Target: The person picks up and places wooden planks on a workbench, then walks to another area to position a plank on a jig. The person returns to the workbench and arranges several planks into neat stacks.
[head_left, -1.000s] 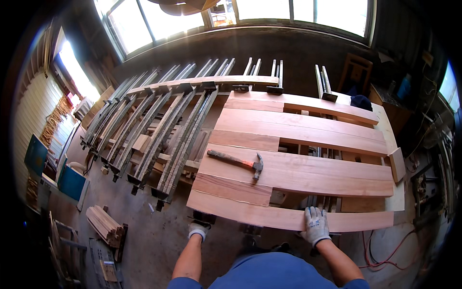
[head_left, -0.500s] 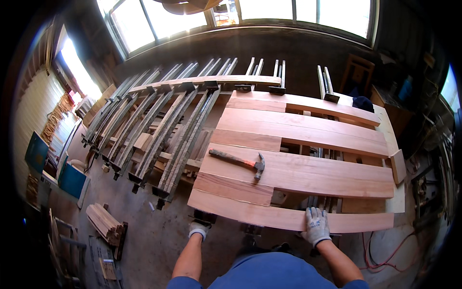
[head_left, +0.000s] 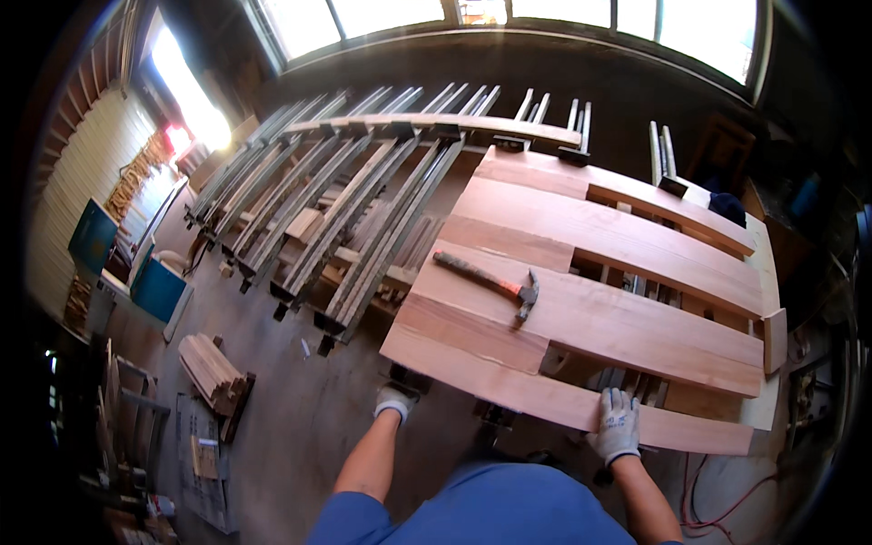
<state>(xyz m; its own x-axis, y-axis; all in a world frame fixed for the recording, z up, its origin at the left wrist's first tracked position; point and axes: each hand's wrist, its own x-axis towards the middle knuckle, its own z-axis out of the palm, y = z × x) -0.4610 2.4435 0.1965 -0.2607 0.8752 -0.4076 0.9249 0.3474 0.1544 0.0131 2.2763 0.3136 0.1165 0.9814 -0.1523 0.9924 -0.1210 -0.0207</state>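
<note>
A slatted wooden panel (head_left: 668, 300) of pale reddish boards lies in front of me, short blocks filling the gaps at its left end. My right hand (head_left: 618, 424), in a white glove, lies across the front board (head_left: 495, 392), fingers over its top up to the back edge, thumb at the near edge. Below the panel's front left corner, my gloved left hand (head_left: 396, 401) is closed at the dark end of a clamp (head_left: 414, 378); its fingertips are hidden. A claw hammer (head_left: 490, 282) with a dark and orange handle rests on the panel, touched by neither hand.
Left of the panel stands a row of long metal bar clamps (head_left: 391, 241), with a narrow board (head_left: 436, 121) across them. Stacked wood strips (head_left: 214, 368) sit on the floor at left. A dark cap (head_left: 727, 208) lies at the far right corner. Red hose (head_left: 736, 504) trails at lower right.
The view has swung left and tilted, so panel, clamps and hammer appear farther right. Both hands keep their places at the clamp and the front board.
</note>
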